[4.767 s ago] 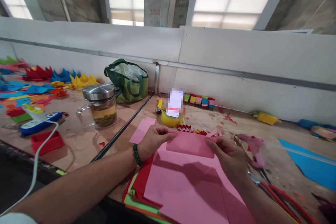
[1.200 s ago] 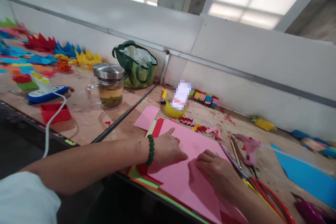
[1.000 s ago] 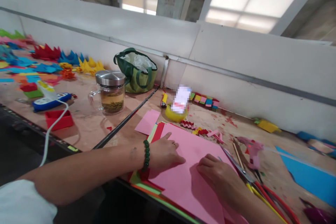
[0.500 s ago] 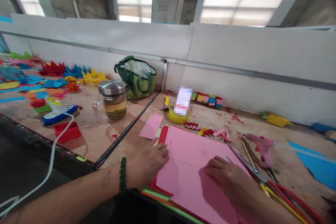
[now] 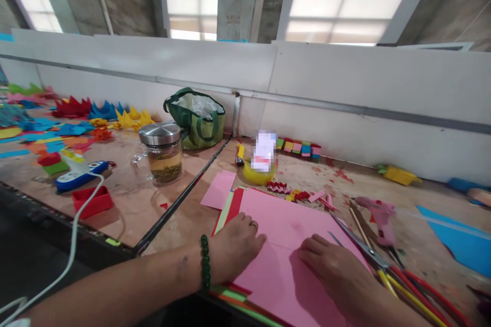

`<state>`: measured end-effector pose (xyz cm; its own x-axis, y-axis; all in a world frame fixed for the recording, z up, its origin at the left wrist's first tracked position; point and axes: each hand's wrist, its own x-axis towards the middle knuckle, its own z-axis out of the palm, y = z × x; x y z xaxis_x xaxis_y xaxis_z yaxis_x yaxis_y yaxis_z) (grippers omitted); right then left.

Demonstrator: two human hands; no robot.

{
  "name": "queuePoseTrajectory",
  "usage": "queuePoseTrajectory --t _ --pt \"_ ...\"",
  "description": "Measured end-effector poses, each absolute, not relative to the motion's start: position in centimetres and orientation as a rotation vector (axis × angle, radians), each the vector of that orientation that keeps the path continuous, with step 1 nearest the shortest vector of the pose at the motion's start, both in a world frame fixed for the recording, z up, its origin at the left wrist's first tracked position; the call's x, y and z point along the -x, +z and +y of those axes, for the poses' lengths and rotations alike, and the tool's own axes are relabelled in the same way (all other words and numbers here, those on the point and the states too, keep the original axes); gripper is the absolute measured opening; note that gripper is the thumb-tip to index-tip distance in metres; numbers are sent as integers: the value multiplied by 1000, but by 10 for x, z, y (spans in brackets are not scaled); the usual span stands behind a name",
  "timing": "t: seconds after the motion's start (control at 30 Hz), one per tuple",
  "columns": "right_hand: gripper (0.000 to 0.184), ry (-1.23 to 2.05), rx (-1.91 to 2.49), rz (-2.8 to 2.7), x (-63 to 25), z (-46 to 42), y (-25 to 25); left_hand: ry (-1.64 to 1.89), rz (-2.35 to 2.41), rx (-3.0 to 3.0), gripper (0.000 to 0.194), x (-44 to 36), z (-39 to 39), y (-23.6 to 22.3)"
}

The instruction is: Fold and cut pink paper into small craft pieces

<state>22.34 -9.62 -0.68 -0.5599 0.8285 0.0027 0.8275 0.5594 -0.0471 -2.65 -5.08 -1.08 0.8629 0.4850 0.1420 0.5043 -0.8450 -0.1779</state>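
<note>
My left hand, wearing a green bead bracelet, rests on the left part of the pink paper with its fingers curled and thumb reaching inward. My right hand bends its fingers down on the same paper, further right. A straight edge or crease runs across the paper between the two hands. How firmly either hand grips is partly hidden. Under the pink sheets lie red, green and orange ones. Red-handled scissors lie beside my right hand, partly over the stack, near a tool with yellow handles.
A pink glue gun and blue paper lie right. Behind the stack are a phone on a yellow tape roll and folded strips. Left stand a glass tea mug, green bag and red paper box.
Earlier both hands held a small pink sheet raised; now they rest on the stack. My left hand slid to the stack's left edge, then came back inward. The right hand stayed nearly in place.
</note>
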Motion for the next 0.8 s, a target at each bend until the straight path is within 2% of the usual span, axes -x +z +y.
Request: queuePoseTrajectory --t 0.17,0.4,0.6,0.7,0.8 --pt "35 157 1477 -2717 -224 -103 -1 -31 -827 2883 16 37 -58 -7" --pt "39 110 1581 -2644 -230 -108 -5 62 -922 2939 30 45 -65 7" --pt "31 165 1694 -2627 -219 -90 21 11 -981 2972 15 32 -47 15" --pt "30 119 1656 -2545 -205 -74 32 17 -937 2993 26 16 -25 19" --pt "33 120 1692 -2489 -192 -61 27 -117 -848 3038 50 5 -1 13"
